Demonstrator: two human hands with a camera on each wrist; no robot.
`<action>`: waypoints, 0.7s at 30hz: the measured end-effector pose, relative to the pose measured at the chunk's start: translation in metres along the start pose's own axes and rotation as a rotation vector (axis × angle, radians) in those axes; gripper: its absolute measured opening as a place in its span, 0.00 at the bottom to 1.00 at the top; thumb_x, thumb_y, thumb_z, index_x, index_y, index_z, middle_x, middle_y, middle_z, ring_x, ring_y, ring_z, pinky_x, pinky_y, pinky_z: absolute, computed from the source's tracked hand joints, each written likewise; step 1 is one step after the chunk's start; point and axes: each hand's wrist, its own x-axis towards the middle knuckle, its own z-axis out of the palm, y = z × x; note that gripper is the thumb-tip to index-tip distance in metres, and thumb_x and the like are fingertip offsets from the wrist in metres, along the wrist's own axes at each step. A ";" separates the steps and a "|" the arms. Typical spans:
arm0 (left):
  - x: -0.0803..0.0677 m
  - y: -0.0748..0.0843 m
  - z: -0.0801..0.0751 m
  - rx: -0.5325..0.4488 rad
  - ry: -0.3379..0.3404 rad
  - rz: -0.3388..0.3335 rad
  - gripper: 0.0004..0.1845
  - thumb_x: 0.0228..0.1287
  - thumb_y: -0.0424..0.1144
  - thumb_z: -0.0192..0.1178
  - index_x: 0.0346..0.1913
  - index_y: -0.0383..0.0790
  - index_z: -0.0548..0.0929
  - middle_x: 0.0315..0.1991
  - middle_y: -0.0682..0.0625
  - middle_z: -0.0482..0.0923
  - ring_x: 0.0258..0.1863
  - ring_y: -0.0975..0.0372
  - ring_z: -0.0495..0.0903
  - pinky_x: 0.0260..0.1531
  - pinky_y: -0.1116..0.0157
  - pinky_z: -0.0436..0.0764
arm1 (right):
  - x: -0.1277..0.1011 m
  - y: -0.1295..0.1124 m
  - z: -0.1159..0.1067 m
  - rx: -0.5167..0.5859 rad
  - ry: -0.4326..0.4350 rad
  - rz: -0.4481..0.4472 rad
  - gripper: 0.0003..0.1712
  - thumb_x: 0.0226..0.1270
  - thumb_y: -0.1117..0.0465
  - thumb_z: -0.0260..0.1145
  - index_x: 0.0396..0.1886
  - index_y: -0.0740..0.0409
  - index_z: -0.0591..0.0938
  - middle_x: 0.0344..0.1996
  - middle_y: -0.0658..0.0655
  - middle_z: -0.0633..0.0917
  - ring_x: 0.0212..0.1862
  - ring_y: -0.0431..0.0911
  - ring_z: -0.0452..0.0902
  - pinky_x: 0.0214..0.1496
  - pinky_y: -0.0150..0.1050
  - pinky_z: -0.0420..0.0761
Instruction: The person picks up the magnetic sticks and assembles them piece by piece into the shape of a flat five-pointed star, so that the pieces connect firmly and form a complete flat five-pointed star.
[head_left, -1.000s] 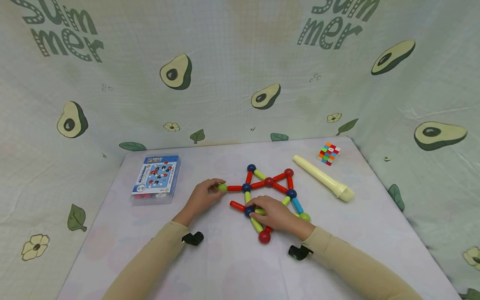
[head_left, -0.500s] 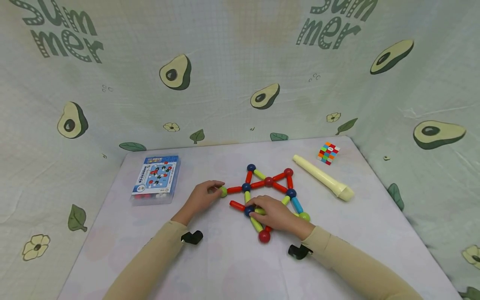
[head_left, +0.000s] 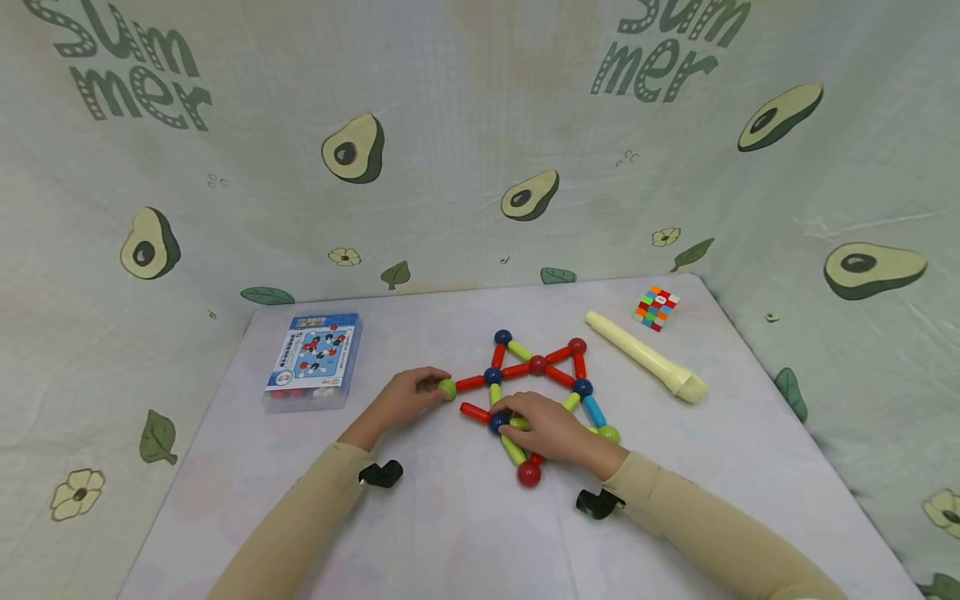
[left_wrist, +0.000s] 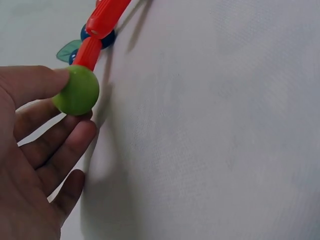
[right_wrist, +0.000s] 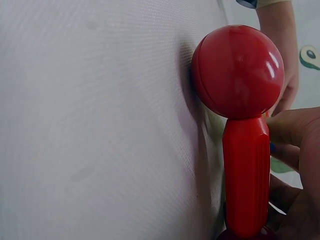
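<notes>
My left hand pinches a green ball between thumb and fingers. From that ball a red rod runs to a blue ball at the left side of a flat magnetic-looking ball-and-rod frame. My right hand lies over the frame's lower part, thumb and forefinger gripping another blue ball. A second red rod sticks out leftward from this ball with its outer end bare. Close to the right wrist camera are a red ball and a red rod. The right palm hides some lower rods.
A boxed set with a blue-and-white label lies at the table's left. To the right of the frame rests a pale yellow tube, with a colourful puzzle cube behind it. Printed cloth hangs behind the table.
My left hand has drawn the green ball slightly towards me, and the red rod attached to it has swung the same way. My right hand stays in place.
</notes>
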 end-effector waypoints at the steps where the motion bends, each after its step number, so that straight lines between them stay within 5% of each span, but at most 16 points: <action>1: 0.000 0.000 0.000 -0.007 -0.006 0.000 0.17 0.68 0.44 0.68 0.58 0.49 0.85 0.43 0.55 0.81 0.44 0.59 0.76 0.50 0.58 0.77 | 0.000 0.000 0.000 0.001 -0.001 0.000 0.19 0.72 0.53 0.68 0.61 0.45 0.82 0.50 0.47 0.82 0.50 0.41 0.75 0.54 0.41 0.81; 21: -0.006 0.003 0.006 -0.071 -0.062 0.000 0.17 0.64 0.47 0.72 0.52 0.47 0.85 0.43 0.55 0.83 0.44 0.61 0.79 0.51 0.60 0.81 | -0.001 -0.001 -0.001 0.018 -0.004 0.013 0.19 0.72 0.52 0.68 0.60 0.43 0.82 0.51 0.47 0.82 0.51 0.42 0.75 0.56 0.42 0.80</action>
